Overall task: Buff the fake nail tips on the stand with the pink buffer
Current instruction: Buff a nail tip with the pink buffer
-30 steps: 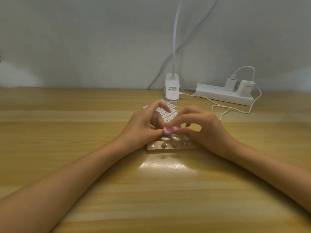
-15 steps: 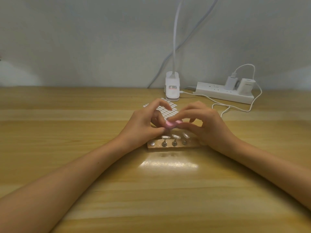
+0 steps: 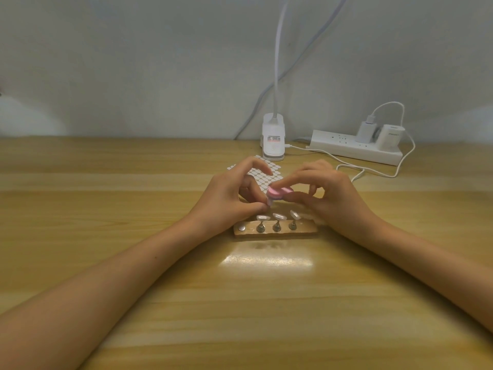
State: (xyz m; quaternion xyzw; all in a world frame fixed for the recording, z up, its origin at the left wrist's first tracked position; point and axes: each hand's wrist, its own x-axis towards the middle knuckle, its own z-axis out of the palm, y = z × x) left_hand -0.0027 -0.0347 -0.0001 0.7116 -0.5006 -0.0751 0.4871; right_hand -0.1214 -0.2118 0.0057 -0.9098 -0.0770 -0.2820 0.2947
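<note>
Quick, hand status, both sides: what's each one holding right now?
Left hand: pinching a small pale piece, seemingly a nail tip on its peg.
Right hand: pinching the pink buffer.

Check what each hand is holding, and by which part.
Right hand pinches the pink buffer between its top and bottom faces. Left hand pinches a nail tip peg by its lower end.

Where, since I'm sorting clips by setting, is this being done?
Probably a home or hobby desk used for nail work: a wooden table against a plain wall, a clip lamp and power strip at the back, a stand of nail tips.
</note>
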